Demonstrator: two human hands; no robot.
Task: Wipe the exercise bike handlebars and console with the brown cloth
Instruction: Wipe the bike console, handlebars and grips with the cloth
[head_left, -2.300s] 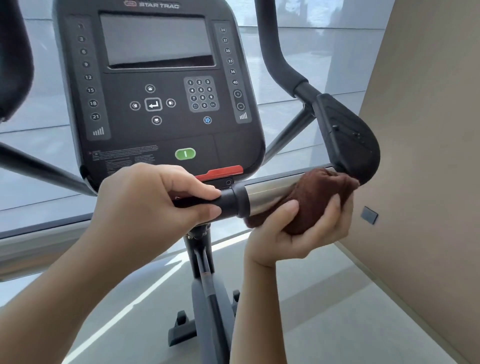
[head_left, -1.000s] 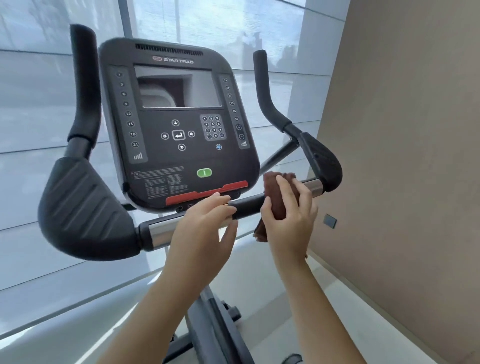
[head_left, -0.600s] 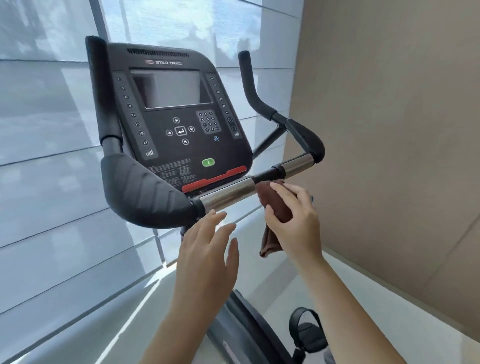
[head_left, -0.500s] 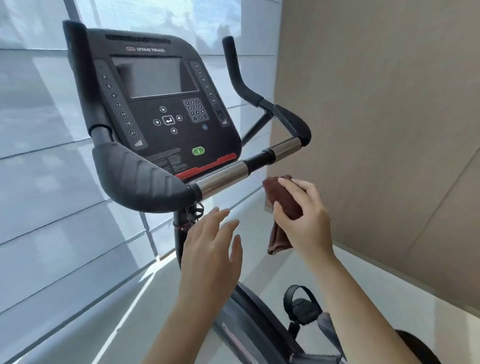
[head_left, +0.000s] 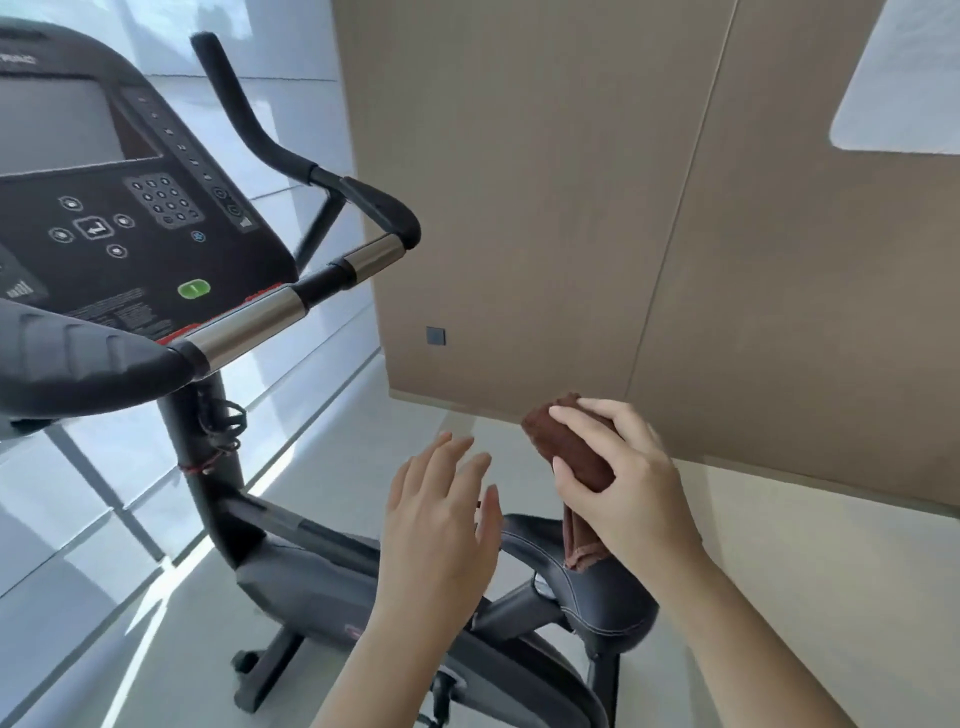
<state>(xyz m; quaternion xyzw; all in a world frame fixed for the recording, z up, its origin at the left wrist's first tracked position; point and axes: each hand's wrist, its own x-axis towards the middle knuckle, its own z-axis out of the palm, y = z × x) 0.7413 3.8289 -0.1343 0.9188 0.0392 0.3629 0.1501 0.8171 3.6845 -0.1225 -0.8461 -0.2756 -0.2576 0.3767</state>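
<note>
Brown cloth (head_left: 571, 454) bunched in right hand (head_left: 623, 488), fingers curled round it, above saddle (head_left: 587, 582), well apart from handlebars (head_left: 244, 327). Left hand (head_left: 441, 514) flat, holding nothing. Risk: console (head_left: 130, 218) possibly left unwiped; dangling cloth tail may slip.

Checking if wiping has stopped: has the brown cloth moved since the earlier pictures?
Yes. The brown cloth, gripped by the right hand, has come off the chrome handlebar, back toward the seat.
</note>
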